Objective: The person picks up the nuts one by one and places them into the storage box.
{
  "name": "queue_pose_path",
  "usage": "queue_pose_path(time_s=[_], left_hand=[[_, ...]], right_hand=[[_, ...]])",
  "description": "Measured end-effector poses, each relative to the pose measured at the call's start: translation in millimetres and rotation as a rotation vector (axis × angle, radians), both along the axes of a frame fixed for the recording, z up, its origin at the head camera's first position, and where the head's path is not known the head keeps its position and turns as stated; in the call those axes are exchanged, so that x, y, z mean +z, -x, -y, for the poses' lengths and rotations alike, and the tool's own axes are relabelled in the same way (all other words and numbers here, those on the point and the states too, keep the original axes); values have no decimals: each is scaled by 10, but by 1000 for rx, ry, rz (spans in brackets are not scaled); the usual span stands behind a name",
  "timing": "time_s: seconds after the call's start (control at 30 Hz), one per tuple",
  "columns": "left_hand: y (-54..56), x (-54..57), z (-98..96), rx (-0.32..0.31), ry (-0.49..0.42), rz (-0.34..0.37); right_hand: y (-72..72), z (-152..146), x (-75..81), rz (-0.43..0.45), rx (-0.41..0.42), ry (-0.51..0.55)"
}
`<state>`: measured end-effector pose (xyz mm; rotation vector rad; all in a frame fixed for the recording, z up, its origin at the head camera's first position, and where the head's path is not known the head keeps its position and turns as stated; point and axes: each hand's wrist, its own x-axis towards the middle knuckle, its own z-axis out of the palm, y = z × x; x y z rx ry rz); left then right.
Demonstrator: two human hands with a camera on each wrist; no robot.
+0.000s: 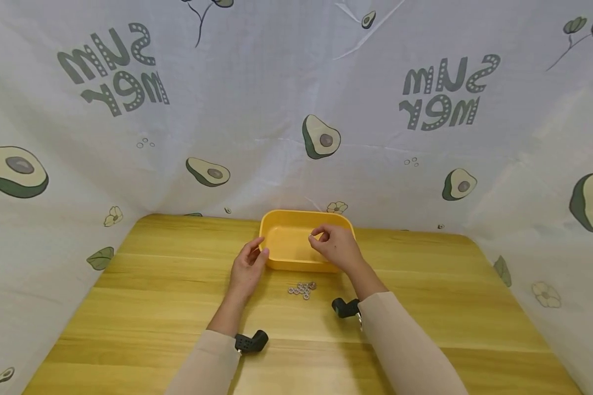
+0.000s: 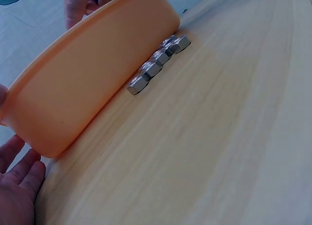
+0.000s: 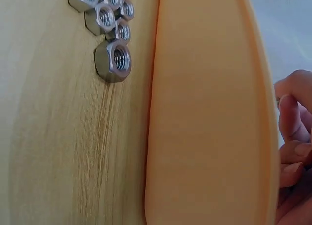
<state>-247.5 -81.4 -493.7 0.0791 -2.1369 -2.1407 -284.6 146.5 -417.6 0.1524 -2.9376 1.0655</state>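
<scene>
My right hand is over the yellow plastic bin, thumb and index finger pinching a small nut mostly hidden by the fingertips. In the right wrist view those fingers show just past the bin's rim. At the bin's left side, my left hand rests its fingertips against the wall and rim. Its fingers lie fairly straight beside the bin's corner in the left wrist view. Several silver hex nuts lie in a close cluster on the table in front of the bin; one larger nut sits at the cluster's edge.
The wood-grain table carries the bin near its back edge. Behind it hangs a white cloth printed with avocados. A black wrist camera is on the left wrist and another black camera on the right.
</scene>
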Motion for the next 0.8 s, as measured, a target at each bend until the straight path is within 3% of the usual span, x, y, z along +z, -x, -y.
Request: queue_pose_path(time_s=[0.37,0.6,0.8], left_hand=[[-4,-18,-19,9,5,2],[-11,-7,-25,4,12,-11],[14,-30,3,5,10,-23]], right_hand=[[294,32,-144,126,37,-58],[366,51,-241,193,19,-99],[413,65,-263,179,26,-136]])
